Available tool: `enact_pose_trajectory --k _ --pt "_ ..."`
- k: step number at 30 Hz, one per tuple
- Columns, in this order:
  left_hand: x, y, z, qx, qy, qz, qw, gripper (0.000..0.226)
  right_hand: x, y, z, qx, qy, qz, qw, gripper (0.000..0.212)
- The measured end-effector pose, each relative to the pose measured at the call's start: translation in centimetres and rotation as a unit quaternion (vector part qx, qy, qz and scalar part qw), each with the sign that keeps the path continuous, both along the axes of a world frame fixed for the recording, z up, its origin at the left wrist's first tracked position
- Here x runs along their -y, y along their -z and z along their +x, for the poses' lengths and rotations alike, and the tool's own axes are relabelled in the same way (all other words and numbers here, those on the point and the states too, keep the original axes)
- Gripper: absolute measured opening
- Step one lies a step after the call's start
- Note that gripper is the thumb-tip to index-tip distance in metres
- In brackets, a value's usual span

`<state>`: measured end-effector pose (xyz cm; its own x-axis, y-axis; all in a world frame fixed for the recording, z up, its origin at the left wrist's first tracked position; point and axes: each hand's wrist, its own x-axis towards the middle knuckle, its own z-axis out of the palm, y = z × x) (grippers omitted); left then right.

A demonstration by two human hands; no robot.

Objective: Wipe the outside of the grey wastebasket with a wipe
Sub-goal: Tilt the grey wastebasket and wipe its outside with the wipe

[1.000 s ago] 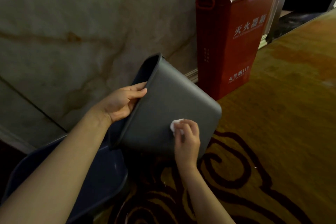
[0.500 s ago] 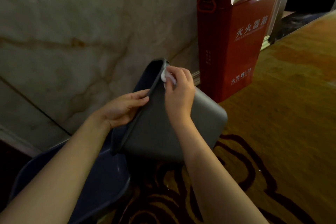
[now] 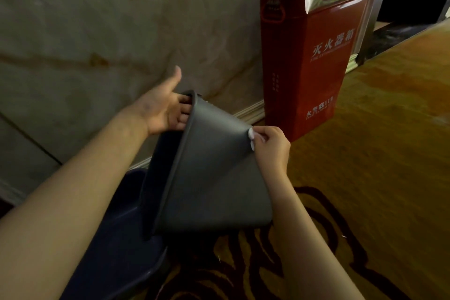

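Note:
The grey wastebasket (image 3: 209,173) is tipped on its side above the carpet, its open mouth facing left. My left hand (image 3: 163,109) holds it at the upper rim: the fingers hook inside the mouth and the thumb sticks up free. My right hand (image 3: 270,146) pinches a small white wipe (image 3: 252,137) and presses it against the basket's outer wall at the far right corner edge. Most of the wipe is hidden under my fingers.
A tall red fire-extinguisher box (image 3: 309,56) stands against the marble wall (image 3: 97,19) just behind my right hand. A dark blue bin (image 3: 117,238) lies under the basket at lower left. Patterned yellow carpet (image 3: 377,153) stretches to the right.
My right hand slid the wipe from the top rim down to the right along the outer wall. My left hand shifted to the upper rim with fingers inside, and the basket turned.

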<state>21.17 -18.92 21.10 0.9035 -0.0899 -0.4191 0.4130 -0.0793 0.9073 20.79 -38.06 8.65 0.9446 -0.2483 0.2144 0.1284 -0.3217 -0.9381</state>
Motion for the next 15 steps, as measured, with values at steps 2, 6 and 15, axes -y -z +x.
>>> enact_pose_trajectory --k 2,6,15 --pt "0.6 -1.2 1.0 -0.030 -0.030 0.083 0.996 0.061 -0.6 0.0 -0.6 0.014 0.002 -0.002 1.000 0.018" --pt "0.8 -2.3 1.0 -0.065 -0.047 0.137 0.987 0.030 -1.1 0.1 -1.9 0.026 0.013 0.006 1.000 0.016" --pt "3.0 -3.7 -0.3 -0.030 -0.089 0.128 0.987 0.022 -1.3 0.4 -4.9 0.050 0.081 0.055 0.994 0.020"
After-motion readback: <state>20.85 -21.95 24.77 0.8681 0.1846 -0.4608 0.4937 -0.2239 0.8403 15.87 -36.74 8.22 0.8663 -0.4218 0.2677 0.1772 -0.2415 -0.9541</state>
